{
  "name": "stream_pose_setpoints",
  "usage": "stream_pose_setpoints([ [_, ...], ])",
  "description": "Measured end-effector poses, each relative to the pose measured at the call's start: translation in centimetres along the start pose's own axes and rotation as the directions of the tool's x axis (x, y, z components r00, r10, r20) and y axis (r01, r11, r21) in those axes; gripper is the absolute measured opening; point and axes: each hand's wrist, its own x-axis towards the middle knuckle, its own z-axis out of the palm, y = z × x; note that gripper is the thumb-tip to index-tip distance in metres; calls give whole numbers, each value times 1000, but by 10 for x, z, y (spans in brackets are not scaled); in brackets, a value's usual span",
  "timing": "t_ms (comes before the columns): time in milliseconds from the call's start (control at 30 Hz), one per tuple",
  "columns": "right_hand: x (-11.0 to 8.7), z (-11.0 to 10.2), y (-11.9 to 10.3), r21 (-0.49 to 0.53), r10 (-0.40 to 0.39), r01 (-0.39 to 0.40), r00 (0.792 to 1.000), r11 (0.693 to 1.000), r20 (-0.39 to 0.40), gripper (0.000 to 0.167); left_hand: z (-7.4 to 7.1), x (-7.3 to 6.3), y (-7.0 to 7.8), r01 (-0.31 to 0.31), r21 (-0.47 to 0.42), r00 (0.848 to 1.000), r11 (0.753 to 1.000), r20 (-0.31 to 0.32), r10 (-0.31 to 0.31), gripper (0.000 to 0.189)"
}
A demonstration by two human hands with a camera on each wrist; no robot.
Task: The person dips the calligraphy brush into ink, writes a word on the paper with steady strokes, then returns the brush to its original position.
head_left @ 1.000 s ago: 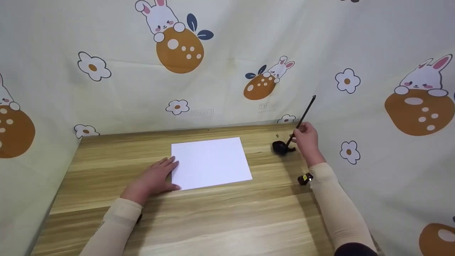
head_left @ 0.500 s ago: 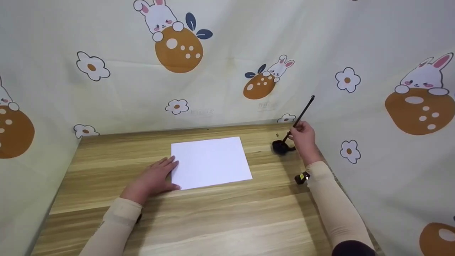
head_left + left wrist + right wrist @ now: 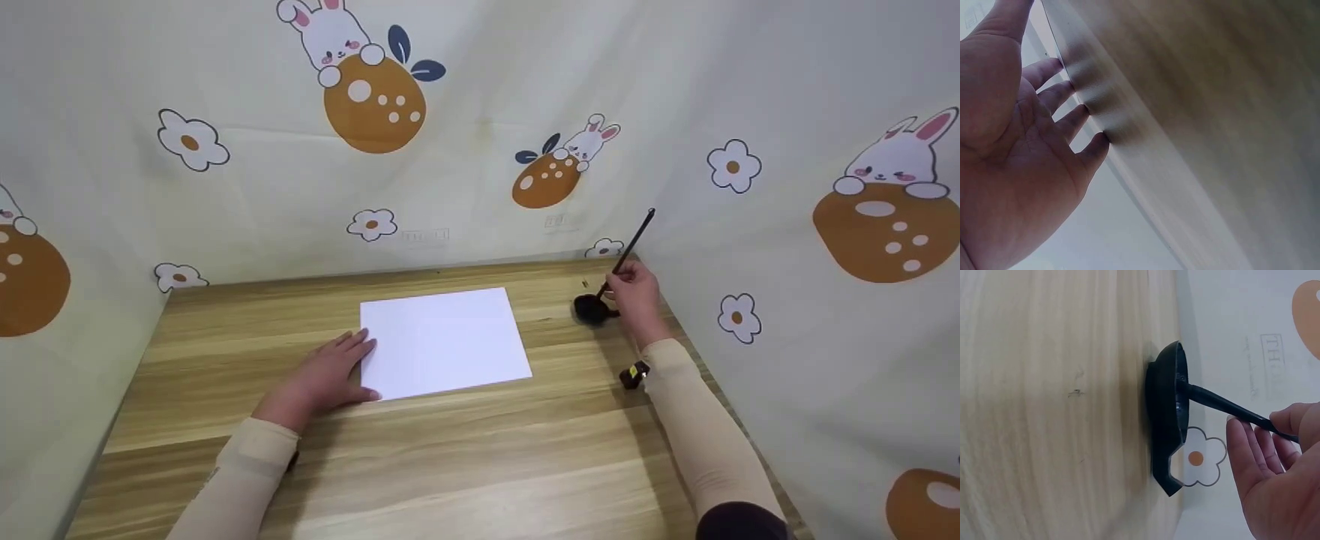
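Note:
My right hand (image 3: 636,296) pinches a slim black writing brush (image 3: 1220,402) between thumb and fingertips. The brush slants up to the right, its lower end inside a small black ink dish (image 3: 591,310), where the tip is hidden. In the right wrist view the dish (image 3: 1163,394) shows a short spout-like arm at one end. A blank white sheet of paper (image 3: 446,341) lies left of the dish. My left hand (image 3: 330,375) rests at its left edge, fingers spread and thumb at the near corner. The left wrist view shows those fingertips (image 3: 1100,140) touching down on the surface.
The wood-grain table (image 3: 450,465) meets a cloth curtain (image 3: 465,172) printed with rabbits and flowers at the back and sides. A small dark device (image 3: 634,375) with a yellow mark sits at the right wrist. A dark mark (image 3: 585,284) lies behind the dish.
My right hand has shifted slightly left and sunk a little, and the brush's upper end has come down and left with it. The left hand and the paper stay put.

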Motion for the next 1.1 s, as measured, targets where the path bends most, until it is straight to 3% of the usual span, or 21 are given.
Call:
stream_pose_setpoints([
  [533, 0, -2, 3, -11, 14, -14, 1000, 1000, 13, 15, -2, -1, 1, 5, -5, 1000, 1000, 8, -5, 103],
  [800, 1, -1, 0, 60, 24, -24, 1000, 998, 5, 16, -1, -1, 0, -4, -8, 1000, 1000, -1, 4, 102],
  [1100, 0, -5, 1, 21, 13, -12, 1000, 1000, -26, 18, -1, -1, 0, 2, -19, 1000, 1000, -2, -2, 102],
])
